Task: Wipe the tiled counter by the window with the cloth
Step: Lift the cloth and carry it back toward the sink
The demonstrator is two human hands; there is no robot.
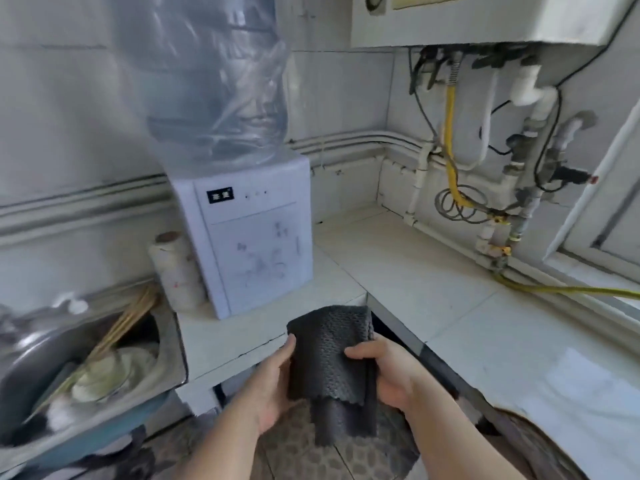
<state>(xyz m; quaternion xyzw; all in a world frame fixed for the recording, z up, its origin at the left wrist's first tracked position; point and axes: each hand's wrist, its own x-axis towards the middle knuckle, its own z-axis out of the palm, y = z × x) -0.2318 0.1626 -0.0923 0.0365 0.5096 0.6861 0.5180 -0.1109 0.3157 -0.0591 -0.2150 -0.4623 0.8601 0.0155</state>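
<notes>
A dark grey textured cloth hangs folded between both hands, held in the air just in front of the counter's inner corner. My left hand grips its left edge with the thumb on top. My right hand grips its right edge, thumb across the front. The white tiled counter runs from the corner to the right under the window frame, which shows at the right edge.
A white water dispenser with a plastic-wrapped bottle stands on the counter's left part, a roll of string beside it. A metal sink with dishes and chopsticks lies at left. Pipes and a yellow hose line the right wall.
</notes>
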